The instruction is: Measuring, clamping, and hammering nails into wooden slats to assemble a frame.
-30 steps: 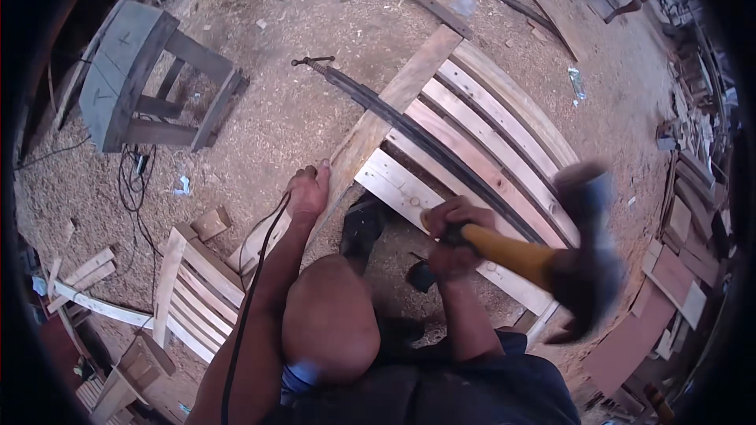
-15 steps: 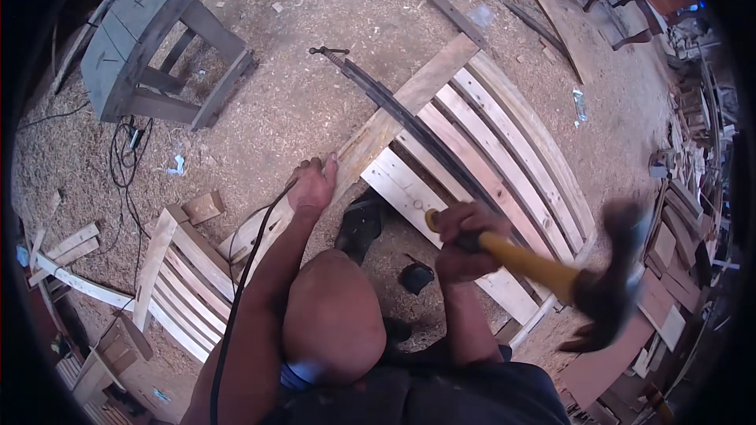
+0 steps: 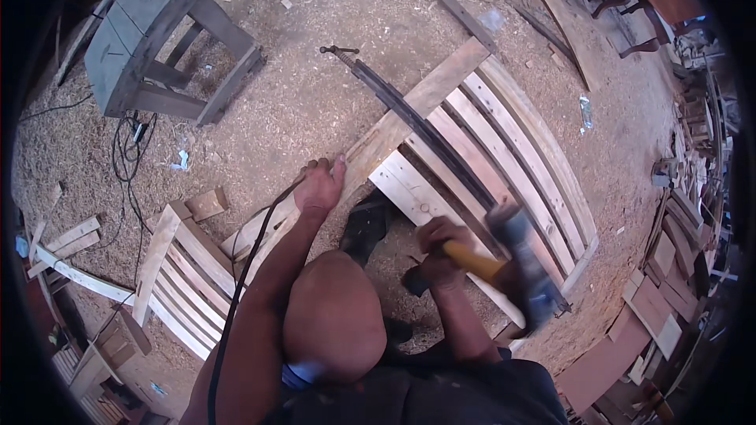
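My right hand [image 3: 439, 252] is closed round the yellow handle of a hammer [image 3: 472, 262], whose blurred head hangs over the slats near the right end. Below lies a curved slatted wooden frame [image 3: 488, 98] of pale boards. My left hand [image 3: 319, 186] grips the edge of its long end rail [image 3: 378, 142], thumb pointing away from me. A dark metal bar clamp [image 3: 394, 100] stretches across the slats and over the rail, its screw handle sticking out past the far side. A black cable [image 3: 252, 260] runs along my left forearm to beside the left hand.
A grey wooden stool-like stand [image 3: 150, 27] lies tipped at the far left. Nearer on the left is a smaller slatted frame [image 3: 189, 267]. Offcuts [image 3: 661, 307] pile up at the right. A plastic bottle [image 3: 585, 112] lies on the shaving-strewn floor. My bare knee [image 3: 335, 315] rises between my arms.
The hammer has swung left and in toward the slats, and my right hand has moved a little left and nearer. My left hand stays on the rail; the view has shifted slightly.
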A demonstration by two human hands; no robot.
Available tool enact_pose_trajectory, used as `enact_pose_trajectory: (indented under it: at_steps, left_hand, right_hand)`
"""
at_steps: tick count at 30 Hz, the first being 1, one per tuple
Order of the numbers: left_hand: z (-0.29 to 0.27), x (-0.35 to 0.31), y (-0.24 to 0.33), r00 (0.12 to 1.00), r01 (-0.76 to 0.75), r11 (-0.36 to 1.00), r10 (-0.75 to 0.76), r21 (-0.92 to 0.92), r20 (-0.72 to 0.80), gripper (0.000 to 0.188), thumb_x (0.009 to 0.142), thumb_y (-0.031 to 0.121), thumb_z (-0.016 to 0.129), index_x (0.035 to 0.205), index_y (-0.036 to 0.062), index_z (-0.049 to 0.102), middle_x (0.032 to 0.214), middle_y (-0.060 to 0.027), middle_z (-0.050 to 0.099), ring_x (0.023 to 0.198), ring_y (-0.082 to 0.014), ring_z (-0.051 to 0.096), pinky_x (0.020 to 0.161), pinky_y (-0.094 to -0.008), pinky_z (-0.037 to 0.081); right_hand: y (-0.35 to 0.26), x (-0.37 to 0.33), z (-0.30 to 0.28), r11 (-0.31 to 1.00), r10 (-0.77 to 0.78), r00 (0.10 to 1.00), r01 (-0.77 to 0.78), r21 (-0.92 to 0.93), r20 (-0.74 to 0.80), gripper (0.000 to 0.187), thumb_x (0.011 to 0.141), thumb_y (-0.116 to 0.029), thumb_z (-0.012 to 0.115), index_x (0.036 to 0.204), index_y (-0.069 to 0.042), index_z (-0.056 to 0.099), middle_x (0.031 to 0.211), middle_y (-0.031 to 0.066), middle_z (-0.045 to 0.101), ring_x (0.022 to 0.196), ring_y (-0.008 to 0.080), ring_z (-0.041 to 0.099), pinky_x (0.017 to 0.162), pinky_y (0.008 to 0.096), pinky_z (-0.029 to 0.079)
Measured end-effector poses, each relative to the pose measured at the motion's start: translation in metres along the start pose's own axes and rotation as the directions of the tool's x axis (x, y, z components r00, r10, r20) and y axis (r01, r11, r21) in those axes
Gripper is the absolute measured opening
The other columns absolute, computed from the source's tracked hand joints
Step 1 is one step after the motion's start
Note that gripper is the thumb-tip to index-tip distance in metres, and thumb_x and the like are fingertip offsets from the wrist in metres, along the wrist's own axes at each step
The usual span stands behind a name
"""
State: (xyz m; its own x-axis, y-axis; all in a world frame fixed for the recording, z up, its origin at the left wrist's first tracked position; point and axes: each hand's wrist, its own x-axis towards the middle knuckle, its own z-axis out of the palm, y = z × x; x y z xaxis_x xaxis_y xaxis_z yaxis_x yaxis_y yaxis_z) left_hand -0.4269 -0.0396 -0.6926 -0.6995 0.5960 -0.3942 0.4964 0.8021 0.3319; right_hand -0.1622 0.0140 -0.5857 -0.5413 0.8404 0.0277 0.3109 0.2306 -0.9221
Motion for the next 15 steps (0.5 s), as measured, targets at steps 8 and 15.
enact_pose_trajectory:
  at_steps: [8, 15]
  left_hand:
    - [-0.001, 0.009, -0.010, 1.000, 0.004, 1.000, -0.004, -0.016, -0.026, 0.065, 0.107, 0.062, 0.040, 0.117, 0.0051, 0.070, 0.123, -0.0229, 0.068, 0.117, -0.0436, 0.065, 0.095, -0.0554, 0.054]
    - [-0.002, 0.005, -0.003, 1.000, 0.018, 1.000, -0.019, 0.024, 0.023, 0.065, 0.106, 0.062, 0.040, 0.118, 0.0063, 0.071, 0.126, -0.0219, 0.067, 0.118, -0.0429, 0.065, 0.095, -0.0554, 0.055]
  right_hand:
    - [0.028, 0.005, 0.034, 0.920, 0.334, 0.942, -0.327, -0.217, -0.003, 0.059, 0.110, -0.052, 0.048, 0.079, -0.003, 0.063, 0.061, 0.0047, 0.058, 0.057, 0.0211, 0.059, 0.052, 0.0370, 0.042]
    - [-0.086, 0.099, -0.034, 0.978, -0.036, 0.924, 0.111, 0.176, -0.382, 0.049, 0.109, -0.049, 0.046, 0.091, -0.007, 0.062, 0.064, 0.0077, 0.057, 0.056, 0.0222, 0.057, 0.050, 0.0351, 0.044]
